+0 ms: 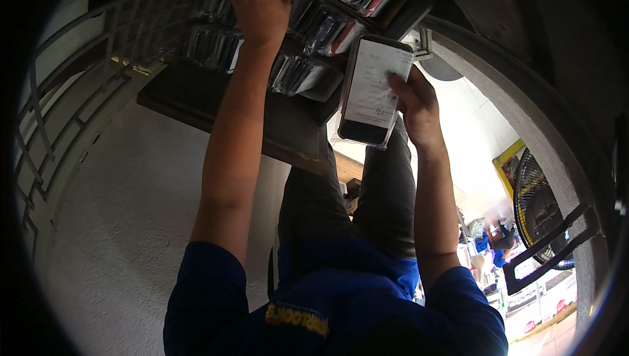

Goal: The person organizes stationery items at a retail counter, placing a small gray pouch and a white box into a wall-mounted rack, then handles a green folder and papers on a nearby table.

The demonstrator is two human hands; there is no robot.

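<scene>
Phone (364,133), one, dark; in the right hand (421,104), lying between nine and ten o'clock from that hand. Long axis tilts to half past twelve. Thumb clamps the face; the right hand is nearer than the left.
Slip (372,87), white, over the phone's face; printed lines and handwritten marks, mostly too small to read.
Left hand (262,10), at ten o'clock from the phone, fingers among packets (334,34); whether it grips one cannot be told.
Packets: clear-wrapped, upright, in rows.
Ledge (288,130), dark, below the rows.
Shirt (363,290), blue, yellow lettering.
Fan (544,205), four o'clock.
</scene>
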